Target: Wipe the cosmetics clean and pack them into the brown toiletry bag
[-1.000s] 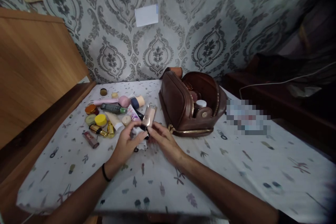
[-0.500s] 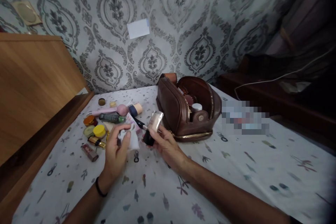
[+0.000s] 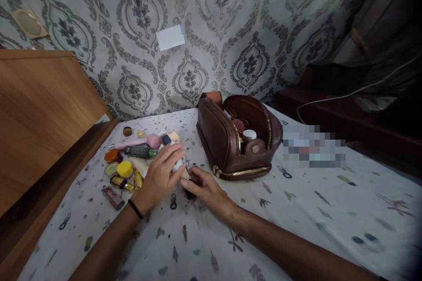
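A small bottle (image 3: 186, 175) with a pale beige body and a black end (image 3: 189, 194) is held in the right hand (image 3: 211, 191), tilted, to the left of the brown bag (image 3: 216, 134) and nearer the wearer. Fingers hide much of it. A crumpled white cloth or tissue (image 3: 178, 163) is bunched in the left hand (image 3: 160, 173), farther left of the bag, close by the bottle's pale end; whether they touch is unclear.

Bottle (image 3: 186, 174) partly hidden, seemingly by right hand (image 3: 211, 192).
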Action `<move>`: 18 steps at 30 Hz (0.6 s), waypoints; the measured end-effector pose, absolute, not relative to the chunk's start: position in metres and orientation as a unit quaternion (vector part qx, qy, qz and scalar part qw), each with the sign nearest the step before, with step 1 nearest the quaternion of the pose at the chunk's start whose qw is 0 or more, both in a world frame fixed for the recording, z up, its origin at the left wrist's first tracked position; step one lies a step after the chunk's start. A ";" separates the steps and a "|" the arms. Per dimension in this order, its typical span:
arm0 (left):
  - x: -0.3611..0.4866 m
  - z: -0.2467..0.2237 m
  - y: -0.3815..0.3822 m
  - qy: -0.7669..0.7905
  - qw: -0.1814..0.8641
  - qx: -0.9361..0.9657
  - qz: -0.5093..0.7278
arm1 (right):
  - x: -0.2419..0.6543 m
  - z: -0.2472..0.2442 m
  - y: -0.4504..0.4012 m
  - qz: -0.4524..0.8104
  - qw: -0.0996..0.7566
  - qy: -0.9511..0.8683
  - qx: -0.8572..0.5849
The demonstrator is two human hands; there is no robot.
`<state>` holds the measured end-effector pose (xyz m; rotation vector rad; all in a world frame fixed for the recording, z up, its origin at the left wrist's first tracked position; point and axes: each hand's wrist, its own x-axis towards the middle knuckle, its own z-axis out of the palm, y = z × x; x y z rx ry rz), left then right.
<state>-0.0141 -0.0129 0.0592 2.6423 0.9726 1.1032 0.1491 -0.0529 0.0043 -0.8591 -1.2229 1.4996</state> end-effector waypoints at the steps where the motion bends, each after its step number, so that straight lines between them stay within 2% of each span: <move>1: -0.015 0.060 -0.010 0.343 0.104 0.851 0.384 | 0.149 0.006 -0.054 0.625 0.482 -0.504 -0.350; 7: -0.015 0.039 -0.009 0.409 0.494 0.602 0.475 | 0.143 0.012 -0.060 0.761 0.436 -0.406 -0.256; 9: -0.013 0.031 -0.011 0.397 0.579 0.522 0.485 | 0.142 0.013 -0.061 0.801 0.423 -0.364 -0.218; 13: -0.008 0.028 -0.014 0.403 0.616 0.462 0.494 | 0.142 0.016 -0.062 0.823 0.413 -0.332 -0.206; 18: -0.011 0.025 -0.010 0.446 0.542 0.447 0.554 | 0.142 0.018 -0.061 0.808 0.435 -0.331 -0.220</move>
